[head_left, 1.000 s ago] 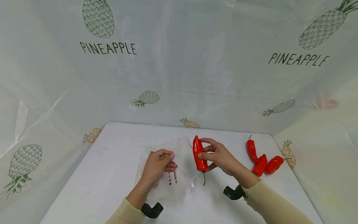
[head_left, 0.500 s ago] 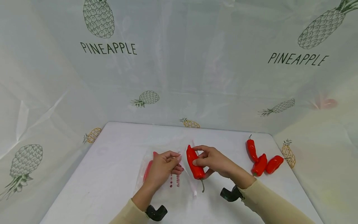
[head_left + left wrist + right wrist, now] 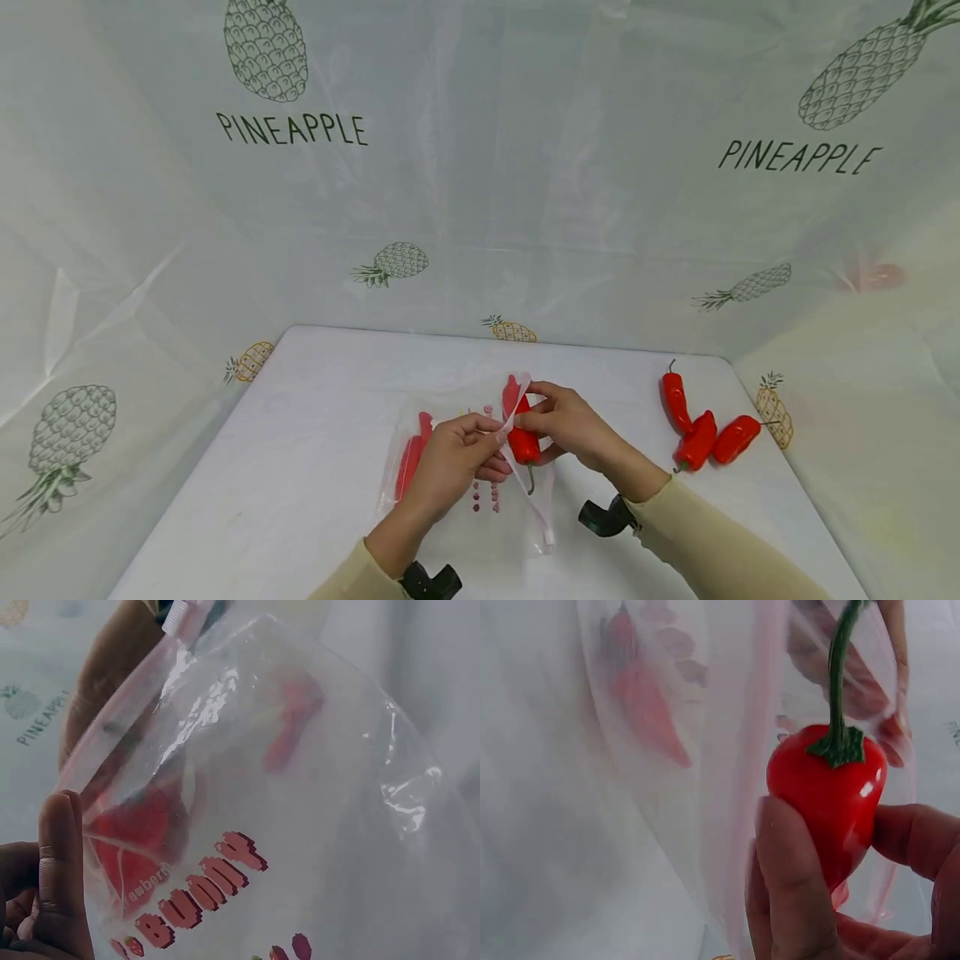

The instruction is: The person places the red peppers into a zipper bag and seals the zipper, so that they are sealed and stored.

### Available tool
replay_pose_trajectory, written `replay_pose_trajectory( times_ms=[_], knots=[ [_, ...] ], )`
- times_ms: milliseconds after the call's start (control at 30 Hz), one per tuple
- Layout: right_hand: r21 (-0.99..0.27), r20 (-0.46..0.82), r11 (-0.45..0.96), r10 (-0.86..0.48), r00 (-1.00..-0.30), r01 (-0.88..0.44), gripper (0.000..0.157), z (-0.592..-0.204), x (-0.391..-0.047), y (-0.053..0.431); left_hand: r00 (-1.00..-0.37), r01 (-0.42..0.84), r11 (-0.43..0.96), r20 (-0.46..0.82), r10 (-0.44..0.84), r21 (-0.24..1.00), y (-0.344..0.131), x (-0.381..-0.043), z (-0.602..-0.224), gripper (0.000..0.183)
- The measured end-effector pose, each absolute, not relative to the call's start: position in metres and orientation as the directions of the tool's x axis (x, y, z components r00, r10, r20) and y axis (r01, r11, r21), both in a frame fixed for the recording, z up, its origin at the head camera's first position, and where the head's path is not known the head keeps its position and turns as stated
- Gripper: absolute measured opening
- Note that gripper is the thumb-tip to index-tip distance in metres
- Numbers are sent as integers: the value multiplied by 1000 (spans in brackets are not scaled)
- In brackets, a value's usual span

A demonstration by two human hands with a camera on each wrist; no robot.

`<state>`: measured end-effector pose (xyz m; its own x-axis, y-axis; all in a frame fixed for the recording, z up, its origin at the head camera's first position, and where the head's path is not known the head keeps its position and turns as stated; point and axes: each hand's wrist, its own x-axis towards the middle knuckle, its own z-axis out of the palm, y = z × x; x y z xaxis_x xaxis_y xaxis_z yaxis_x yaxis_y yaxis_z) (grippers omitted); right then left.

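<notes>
A clear zip bag (image 3: 480, 533) with a pink closure strip lies in the middle of the table in the head view. My left hand (image 3: 459, 454) pinches the bag's edge at its mouth. A glossy red pepper (image 3: 525, 448) with a green stem (image 3: 840, 667) is gripped between the fingers and thumb of my right hand (image 3: 573, 423). The pepper's tip is behind the strip, inside the bag's mouth, while the stem end sticks out. Another red pepper (image 3: 649, 712) shows through the bag. Pink "BUNNY" lettering (image 3: 202, 889) is printed on the film.
Several red peppers (image 3: 697, 442) lie together at the table's right side. Behind and beside the white table (image 3: 247, 467) hangs a pale sheet (image 3: 525, 208) printed with pineapples. A white slider (image 3: 176, 616) sits at one end of the bag's strip.
The right hand has brought the pepper left and its tip has passed behind the bag's strip. The left hand has shifted right with the bag's edge. The peppers on the right stayed put.
</notes>
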<state>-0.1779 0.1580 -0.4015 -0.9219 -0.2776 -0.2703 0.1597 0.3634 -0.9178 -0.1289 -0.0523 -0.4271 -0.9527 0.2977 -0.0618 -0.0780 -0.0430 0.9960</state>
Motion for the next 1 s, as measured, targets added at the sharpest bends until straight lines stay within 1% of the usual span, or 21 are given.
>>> replay_pose_trajectory(
  times_ms=[167,267,400,600,767,1000],
  knots=[
    [-906,-214,411,-230,-949,105,75,-406,-174,148,-959,-81,-98,-50,280,992,-54,-131,-424,29],
    [-894,-205,438,-203,-957,98,72,-408,-170,141,-964,-92,-128,-56,259,987,-58,-134,-422,30],
    [-873,-190,483,-199,-961,72,72,-411,-166,135,-971,-102,-133,-69,231,986,-64,-138,-418,31],
    [-815,-137,580,-190,-972,1,78,-415,-164,133,-982,-89,-112,-69,175,990,-74,-142,-414,30],
    [-804,-121,594,-193,-974,-18,77,-416,-164,132,-984,-98,-124,-77,160,987,-79,-144,-412,30],
    [-822,-132,570,-192,-972,-2,74,-414,-163,130,-985,-103,-140,-82,150,985,-80,-143,-411,30]
  ],
)
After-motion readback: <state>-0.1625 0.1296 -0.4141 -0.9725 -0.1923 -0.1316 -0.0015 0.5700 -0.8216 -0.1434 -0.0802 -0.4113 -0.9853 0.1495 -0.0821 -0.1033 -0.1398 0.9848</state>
